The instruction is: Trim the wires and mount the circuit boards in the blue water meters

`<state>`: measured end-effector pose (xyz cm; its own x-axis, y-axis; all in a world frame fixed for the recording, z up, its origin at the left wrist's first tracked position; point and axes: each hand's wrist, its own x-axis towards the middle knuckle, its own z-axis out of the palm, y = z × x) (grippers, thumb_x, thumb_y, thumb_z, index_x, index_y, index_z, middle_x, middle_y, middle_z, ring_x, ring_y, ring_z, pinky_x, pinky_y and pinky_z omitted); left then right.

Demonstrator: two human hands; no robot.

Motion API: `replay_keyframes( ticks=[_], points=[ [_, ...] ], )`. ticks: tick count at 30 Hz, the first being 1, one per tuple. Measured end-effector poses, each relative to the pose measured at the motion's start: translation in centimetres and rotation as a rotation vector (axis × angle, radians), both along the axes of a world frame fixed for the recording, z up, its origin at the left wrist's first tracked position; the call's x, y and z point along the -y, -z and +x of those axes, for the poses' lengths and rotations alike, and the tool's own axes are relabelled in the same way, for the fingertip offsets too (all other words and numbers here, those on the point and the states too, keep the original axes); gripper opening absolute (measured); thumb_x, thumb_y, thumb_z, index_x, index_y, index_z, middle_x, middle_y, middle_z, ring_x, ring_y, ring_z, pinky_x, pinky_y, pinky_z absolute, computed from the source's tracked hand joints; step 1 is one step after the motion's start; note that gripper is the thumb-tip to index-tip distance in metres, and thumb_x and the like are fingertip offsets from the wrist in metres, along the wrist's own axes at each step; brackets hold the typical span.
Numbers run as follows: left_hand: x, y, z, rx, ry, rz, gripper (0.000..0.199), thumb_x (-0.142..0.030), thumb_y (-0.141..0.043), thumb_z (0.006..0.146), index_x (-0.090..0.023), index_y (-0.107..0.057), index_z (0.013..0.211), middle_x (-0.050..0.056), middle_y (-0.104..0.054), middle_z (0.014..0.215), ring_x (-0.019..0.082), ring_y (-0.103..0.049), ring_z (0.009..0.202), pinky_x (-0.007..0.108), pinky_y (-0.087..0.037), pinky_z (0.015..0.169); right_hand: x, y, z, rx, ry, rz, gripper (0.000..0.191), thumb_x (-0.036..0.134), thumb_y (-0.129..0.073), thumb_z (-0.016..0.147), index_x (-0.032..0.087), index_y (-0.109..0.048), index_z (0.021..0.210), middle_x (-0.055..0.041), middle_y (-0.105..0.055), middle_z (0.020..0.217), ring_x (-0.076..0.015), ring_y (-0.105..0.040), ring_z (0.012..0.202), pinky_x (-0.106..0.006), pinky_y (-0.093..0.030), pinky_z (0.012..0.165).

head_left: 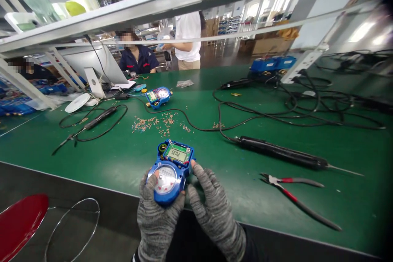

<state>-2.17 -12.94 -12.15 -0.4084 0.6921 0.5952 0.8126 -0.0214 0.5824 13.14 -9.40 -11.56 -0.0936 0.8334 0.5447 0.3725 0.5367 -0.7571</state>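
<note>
A blue water meter (pixel 166 181) with a round clear dial is tilted up at the table's front edge. Its upper housing is uncovered, showing a green circuit board and a small display (pixel 177 154) that reads "SEnd". My left hand (pixel 158 213), in a grey knitted glove with bare fingertips, is closed round the meter's lower left, one finger on the dial rim. At the meter's right side is my right hand (pixel 211 204), gloved alike, its index fingertip against the housing and its other fingers bent. Part of its grip is hidden.
Beyond the meter lie scattered small screws (pixel 167 120) and a second blue meter (pixel 159 96). Corded black screwdrivers (pixel 282 153) (pixel 100 118) lie either side; red-and-grey cutters (pixel 294 196) rest at right. Cables cross the green table. A shelf (pixel 153 0) spans overhead; two people are beyond.
</note>
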Motion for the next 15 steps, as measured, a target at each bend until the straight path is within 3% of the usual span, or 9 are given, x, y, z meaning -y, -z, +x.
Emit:
replay_keyframes(
  ticks=[8,15],
  points=[
    [-0.3,-0.8,0.0,-0.097,0.008,0.039,0.074,-0.056,-0.075,0.071,-0.017,-0.049,0.128,0.023,-0.059,0.131,0.038,-0.066,0.111,0.05,-0.06,0.084,0.0,0.2,-0.3,0.197,0.006,0.064,0.064,0.021,-0.047,0.096,0.028,-0.027,0.156,-0.0116,-0.073,0.102,-0.0272,-0.069,0.079,-0.049,-0.063,0.072],
    [-0.3,-0.2,-0.5,-0.108,-0.03,0.064,0.073,-0.046,-0.077,0.071,-0.017,-0.048,0.132,0.02,-0.06,0.13,0.035,-0.068,0.108,0.045,-0.062,0.083,1.0,1.9,0.2,0.138,-0.03,0.018,0.065,0.023,-0.048,0.095,0.023,-0.024,0.156,-0.0104,-0.072,0.116,-0.0222,-0.073,0.096,-0.036,-0.062,0.084]
  ],
)
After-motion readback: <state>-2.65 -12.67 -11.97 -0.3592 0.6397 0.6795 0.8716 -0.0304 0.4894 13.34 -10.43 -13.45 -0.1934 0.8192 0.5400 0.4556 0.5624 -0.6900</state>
